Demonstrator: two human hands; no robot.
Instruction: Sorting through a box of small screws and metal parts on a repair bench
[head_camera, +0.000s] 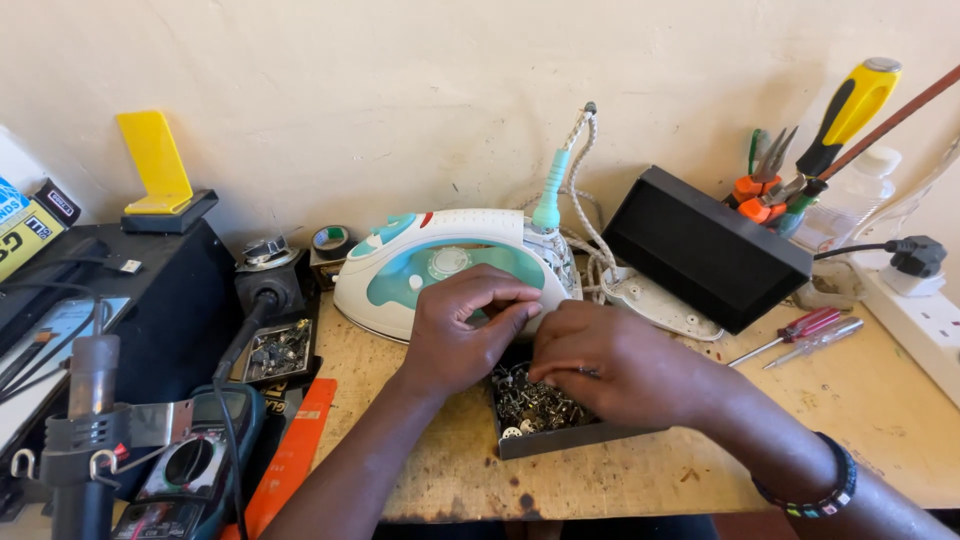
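A worn wooden table (880, 420) carries everything, set against a pale wall. On its far left edge stands a big black box (170, 300) with a yellow stand (155, 160) on top. A white and teal clothes iron (440, 265) lies on its side at the middle of the far edge, its braided cord (590, 230) running up the wall. To its right a black rectangular case (700, 245) leans tilted, with pliers and a yellow-handled screwdriver (850, 110) standing behind it near the far right corner. A white power strip (925, 320) lies along the right edge. At the near left corner sit a heat gun (85, 430), a multimeter (195, 465) and an orange strip (295, 450).

Near the middle of the near edge is a small dark tray (560, 435) full of little metal screws and parts (535, 405). The right hand (610, 365) rests over this tray, its fingers curled down into the parts; what they pinch, if anything, cannot be told. The left hand (465, 325) hovers just beyond the tray, against the iron's base, its fingers bent together with thumb and forefinger closed as if on something tiny, too small to see. A second tray of parts (280, 350) lies left of the iron. Two small screwdrivers (805, 335) lie right of the black case. A beaded bracelet (820, 490) circles the right wrist.
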